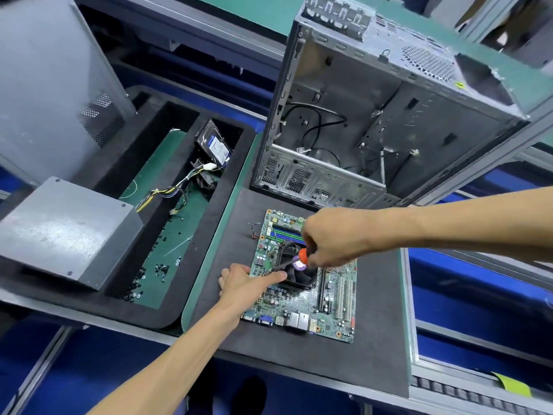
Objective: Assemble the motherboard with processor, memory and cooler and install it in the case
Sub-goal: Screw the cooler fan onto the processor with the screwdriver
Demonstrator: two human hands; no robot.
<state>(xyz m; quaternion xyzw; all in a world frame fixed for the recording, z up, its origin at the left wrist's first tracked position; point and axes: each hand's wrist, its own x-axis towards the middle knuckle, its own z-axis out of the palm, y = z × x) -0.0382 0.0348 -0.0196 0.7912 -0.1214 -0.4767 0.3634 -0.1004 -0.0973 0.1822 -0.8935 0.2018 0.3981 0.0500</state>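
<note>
Right now my right hand (pixel 327 238) is curled tight round a screwdriver (pixel 294 259) with an orange collar, its shaft slanting down toward my left hand and over the cooler (pixel 294 272). My left hand (pixel 244 278) lies mostly flat, index finger stretched onto the cooler's near corner beside the tip, gripping nothing. Under both hands the motherboard (pixel 302 307) rests flat on the table's dark mat (pixel 374 339). Beyond my right hand the open case (pixel 374 115) stands upright.

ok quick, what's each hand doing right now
Left hand: open, index finger pressing by the cooler on the motherboard.
Right hand: holding the screwdriver.
</note>
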